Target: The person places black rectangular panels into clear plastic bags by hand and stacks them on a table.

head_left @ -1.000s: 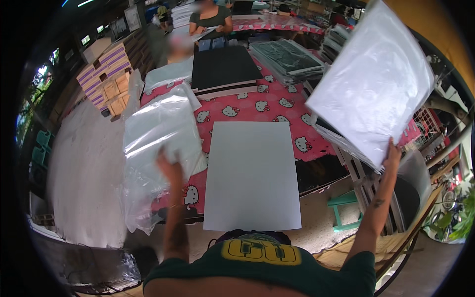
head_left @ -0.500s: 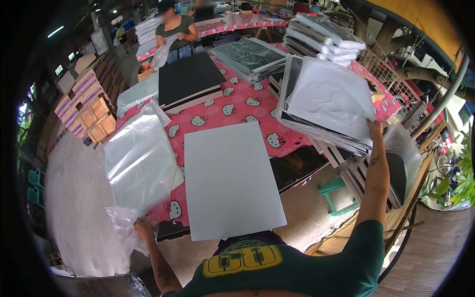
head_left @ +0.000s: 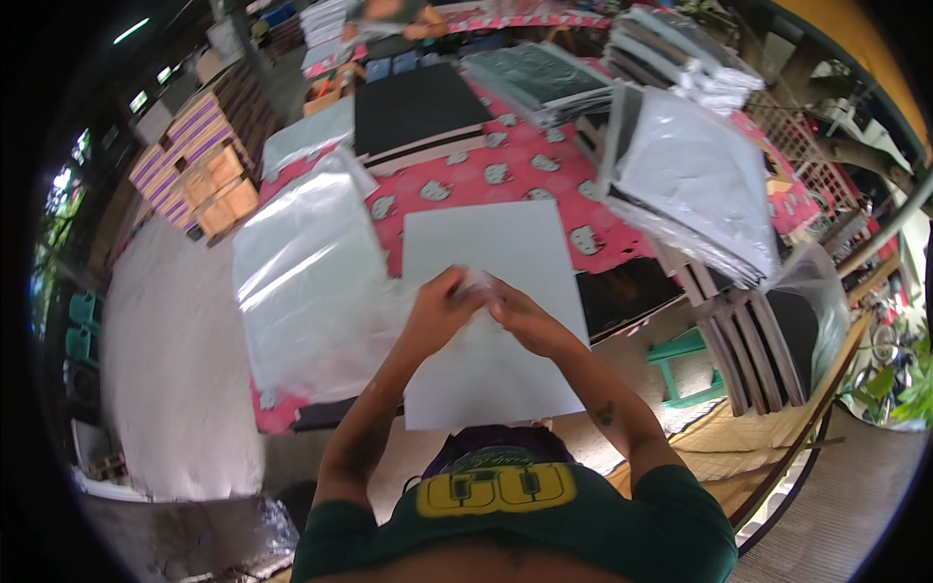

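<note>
My left hand point(head_left: 434, 309) and my right hand point(head_left: 522, 316) meet above a large white board point(head_left: 496, 381), which lies at the table's near edge. Both are closed, with the fingertips pinching a bit of clear plastic bag point(head_left: 473, 284) between them. Motion blurs the fingers and the film, so the bag's exact outline is hard to make out. Left of the board, a pile of shiny clear plastic bags point(head_left: 309, 282) spreads over the table and reaches toward my left wrist.
A pink cartoon-print cloth point(head_left: 462, 189) covers the table. Black panels point(head_left: 413, 107) stand stacked behind the board; plastic-wrapped panels point(head_left: 695, 170) rise at the right. A green stool point(head_left: 685, 355) sits below. Beyond the table is another person point(head_left: 394, 19); boxes point(head_left: 204, 146) are stacked left.
My right hand has left the wrapped stack at the right, and my left hand has come up from the bags' lower edge. Both now meet over the white board, pinching film.
</note>
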`<state>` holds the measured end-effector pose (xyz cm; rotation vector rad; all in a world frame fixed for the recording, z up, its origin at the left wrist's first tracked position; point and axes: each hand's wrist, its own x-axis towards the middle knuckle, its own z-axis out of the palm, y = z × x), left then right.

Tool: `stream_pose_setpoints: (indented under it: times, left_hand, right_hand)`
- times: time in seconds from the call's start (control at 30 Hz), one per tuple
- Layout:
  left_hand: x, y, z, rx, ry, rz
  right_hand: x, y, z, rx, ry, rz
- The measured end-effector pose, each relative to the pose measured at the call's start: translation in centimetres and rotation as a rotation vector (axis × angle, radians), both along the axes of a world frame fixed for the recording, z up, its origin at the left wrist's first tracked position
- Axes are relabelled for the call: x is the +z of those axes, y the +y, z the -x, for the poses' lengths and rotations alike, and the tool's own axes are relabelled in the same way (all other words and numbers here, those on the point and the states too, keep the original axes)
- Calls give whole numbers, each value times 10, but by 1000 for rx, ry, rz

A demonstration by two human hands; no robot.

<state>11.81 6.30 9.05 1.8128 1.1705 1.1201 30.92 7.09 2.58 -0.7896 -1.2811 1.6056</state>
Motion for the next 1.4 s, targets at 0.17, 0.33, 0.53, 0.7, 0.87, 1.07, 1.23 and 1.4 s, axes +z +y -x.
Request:
stream_pose_setpoints:
  times: [0.17, 0.33, 0.53, 0.7, 0.87, 1.07, 1.23, 1.4]
  left_hand:
    - [-6, 35, 55, 155, 3, 23]
    - [-5, 61, 76, 147, -48, 45]
    - [-23, 108, 67, 69, 59, 156]
    - [-36, 130, 63, -128, -322, 555]
    - [-58, 166, 112, -48, -329, 518]
    - [-63, 164, 86, 208, -495, 360]
    - [-86, 163, 195, 547, -375, 242]
    - [-66, 118, 137, 947, 413, -540]
  right_hand:
    - [7, 17, 7, -163, 44, 43]
    - [-18, -4, 20, -484, 229, 130]
    - [-51, -38, 75, -633, -113, 220]
    - [-59, -38, 81, -426, -107, 149]
    - [-29, 40, 6, 251, 390, 168]
    - [-95, -14, 66, 120, -51, 234]
    - [-77, -35, 14, 47, 247, 382]
    - [-65, -53, 2, -176, 311, 461]
